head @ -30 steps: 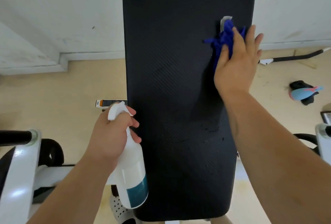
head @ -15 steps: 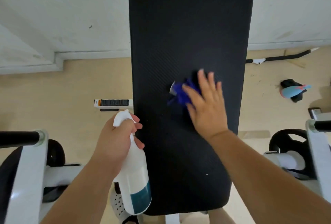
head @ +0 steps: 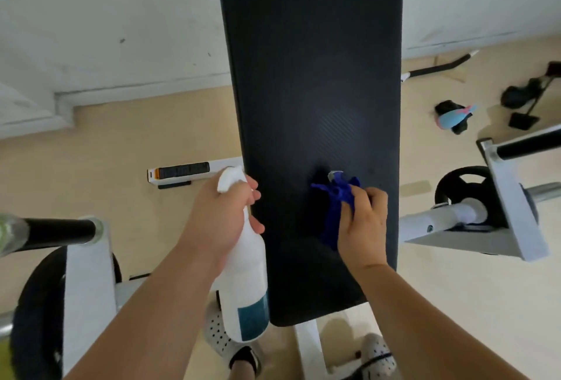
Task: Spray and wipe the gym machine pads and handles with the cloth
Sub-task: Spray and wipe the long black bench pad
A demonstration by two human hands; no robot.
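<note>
A: Moved since a second ago: right hand [head: 362,227] and blue cloth [head: 338,212], from the 1 o'clock part of the black pad [head: 309,76] down to about 5 o'clock, near the lower end.

B: Grip, right?

A: Fingers bunched on the cloth, pressing it to the pad surface. Left hand [head: 223,215] is clenched round the neck of the white spray bottle [head: 246,282], held just off the pad's left edge at 7 o'clock, nozzle uppermost.

B: Item status, pad?

A: Judged largely wiped; no droplets visible on it now. Only the bottom strip below the cloth looks left.

B: Outstanding items?

A: Black handle [head: 57,230] at 9 o'clock and black handle [head: 528,145] at 3 o'clock, both untouched as far as can be seen. Task judged under half done.
</note>
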